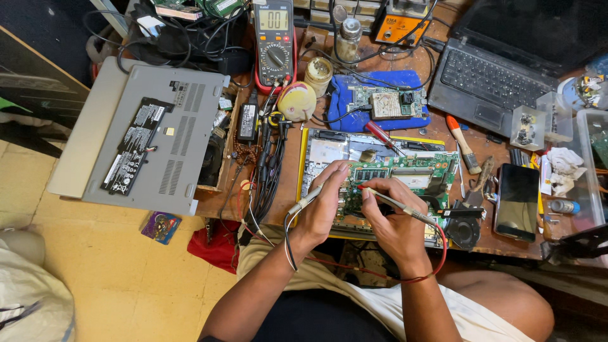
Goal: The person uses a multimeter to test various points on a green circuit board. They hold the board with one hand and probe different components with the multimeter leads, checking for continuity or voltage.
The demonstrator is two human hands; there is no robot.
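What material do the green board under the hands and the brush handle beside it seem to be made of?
The green board looks like glossy fibreglass circuit laminate, judging by its chips and slots. The brush handle seems bare pale wood with an orange plastic end, though the finish is unclear.

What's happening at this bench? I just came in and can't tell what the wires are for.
A person holds a thin probe in each hand over a green circuit board inside an opened laptop. The left hand grips a grey probe, the right hand a red-tipped probe. Both tips rest on the board. A multimeter stands behind.
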